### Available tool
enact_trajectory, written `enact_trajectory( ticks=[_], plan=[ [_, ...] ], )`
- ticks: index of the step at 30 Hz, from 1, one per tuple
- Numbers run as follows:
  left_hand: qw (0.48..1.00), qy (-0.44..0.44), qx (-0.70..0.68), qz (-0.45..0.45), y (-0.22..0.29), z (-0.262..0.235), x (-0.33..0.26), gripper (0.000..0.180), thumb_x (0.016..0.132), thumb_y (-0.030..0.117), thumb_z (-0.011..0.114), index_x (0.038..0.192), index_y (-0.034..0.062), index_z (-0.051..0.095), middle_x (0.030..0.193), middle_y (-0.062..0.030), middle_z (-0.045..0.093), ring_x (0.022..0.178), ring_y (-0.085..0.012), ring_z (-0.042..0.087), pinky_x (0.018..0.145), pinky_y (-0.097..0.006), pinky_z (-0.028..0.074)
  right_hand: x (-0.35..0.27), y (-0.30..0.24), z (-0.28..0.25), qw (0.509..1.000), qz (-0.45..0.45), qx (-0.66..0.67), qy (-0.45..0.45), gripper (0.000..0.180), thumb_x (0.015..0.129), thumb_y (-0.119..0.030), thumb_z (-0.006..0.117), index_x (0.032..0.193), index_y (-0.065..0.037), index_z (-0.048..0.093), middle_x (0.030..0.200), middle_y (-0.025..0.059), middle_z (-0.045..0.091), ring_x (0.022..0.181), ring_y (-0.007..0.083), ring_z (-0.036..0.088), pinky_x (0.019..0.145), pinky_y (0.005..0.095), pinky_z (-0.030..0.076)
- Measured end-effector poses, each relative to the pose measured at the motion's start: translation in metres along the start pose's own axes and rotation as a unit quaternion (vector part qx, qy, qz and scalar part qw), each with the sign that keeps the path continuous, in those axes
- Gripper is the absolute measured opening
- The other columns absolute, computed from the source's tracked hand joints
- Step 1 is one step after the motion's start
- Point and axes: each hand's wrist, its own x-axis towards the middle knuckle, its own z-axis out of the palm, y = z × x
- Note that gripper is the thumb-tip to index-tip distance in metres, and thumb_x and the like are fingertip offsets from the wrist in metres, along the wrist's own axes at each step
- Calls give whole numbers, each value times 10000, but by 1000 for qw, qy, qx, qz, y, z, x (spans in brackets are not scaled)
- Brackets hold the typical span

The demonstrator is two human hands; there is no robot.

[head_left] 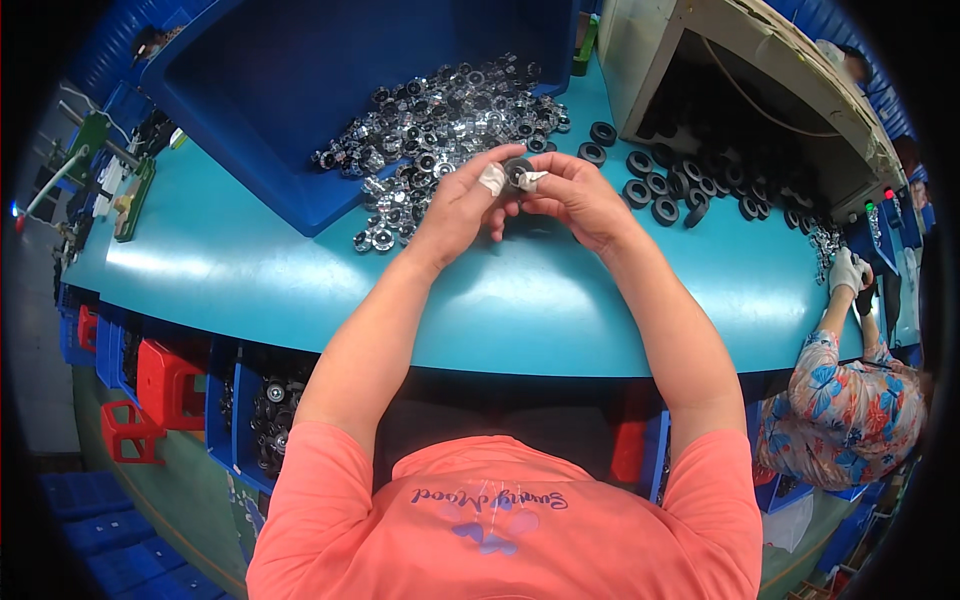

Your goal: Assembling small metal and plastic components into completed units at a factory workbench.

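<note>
Above the teal table (480,310), my two hands meet around a small dark wheel (517,170). My left hand (463,200) grips it from the left, and my right hand (575,197) pinches its other side. White wrapping covers both thumb tips, which press on the wheel. Its exact fit between the fingers is partly hidden. Just beyond my left hand spreads a heap of shiny clear-and-black wheel hubs (440,125), spilling from a tipped blue bin (270,120). Right of my right hand lie several loose black rubber tyres (665,185).
A pale box (640,60) stands open on its side at the back right, with tyres before its mouth. A co-worker's gloved hand (847,272) is at the far right. Green metal fixtures (135,200) stand at left. Red stools (165,385) and blue crates (250,410) sit below the table edge.
</note>
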Motion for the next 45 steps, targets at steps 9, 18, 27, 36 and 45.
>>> enact_trajectory(
  ticks=[9,18,27,36,45],
  plan=[
    [989,74,116,46,-1,9,-5,323,1099,265,443,1233,70,663,773,17,618,550,-19,498,426,-178,365,1,1,0,997,23,-27,-65,259,885,-94,734,1111,6,656,1004,47,679,910,122,681,869,252,565],
    [989,68,117,59,1,3,-2,307,1097,248,453,1199,80,688,795,49,615,619,-4,495,497,-179,374,0,-1,7,998,56,18,-15,280,872,-124,759,1107,5,677,989,46,691,859,112,682,807,246,581],
    [988,47,136,63,-11,2,-2,307,1096,266,469,1188,85,699,891,47,643,754,-21,534,633,-189,428,1,3,2,994,-1,-112,-18,302,852,-114,741,1120,18,701,973,73,711,823,107,670,787,241,563],
    [993,58,91,58,-5,6,-2,314,1100,266,452,1186,90,698,861,34,646,684,-13,507,584,-184,416,-2,3,13,965,-47,-256,41,311,868,-127,716,1136,29,696,929,73,715,786,114,673,728,256,566],
    [993,2,112,41,5,2,-4,340,1022,203,620,1335,70,609,988,-28,690,766,-49,575,622,-210,475,-1,-7,-5,999,34,-1,-21,277,997,-202,649,1163,17,675,991,84,719,847,133,700,761,267,613]
  ],
)
